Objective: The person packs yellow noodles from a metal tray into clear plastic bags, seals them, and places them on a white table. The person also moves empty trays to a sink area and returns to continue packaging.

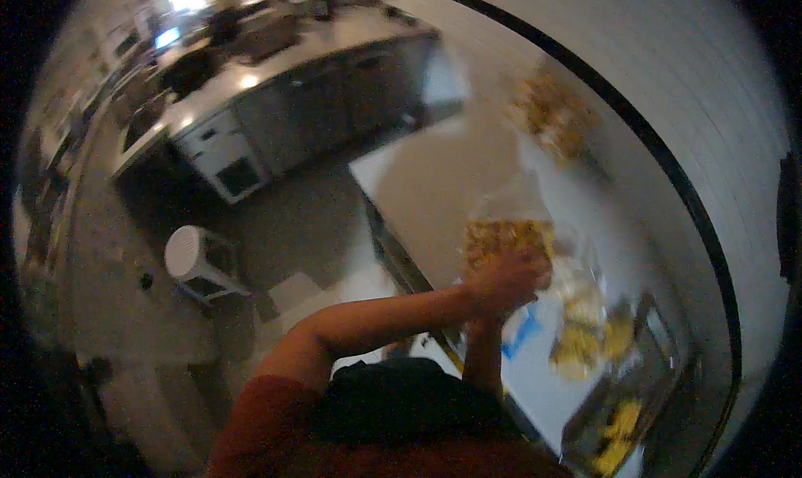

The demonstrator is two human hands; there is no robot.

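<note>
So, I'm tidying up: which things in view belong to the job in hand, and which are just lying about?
Job in hand, seemingly:
Pack of yellow-brown pieces, at the left hand
Yellow-filled clear bags
White tabletop
Possibly the blue item

Probably just about:
White stool
Dark items on the far counter

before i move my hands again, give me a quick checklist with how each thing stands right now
1. Hands at the pack of yellow-brown pieces: ok.
2. Firm grip on the pack: cannot tell; the hands overlap and blur.
3. Pack sealed: cannot tell, too blurred.
4. Clear space to the pack's right: not ok; other bags of yellow food crowd the white table.
5. White stool standing apart from the table: ok.
</note>
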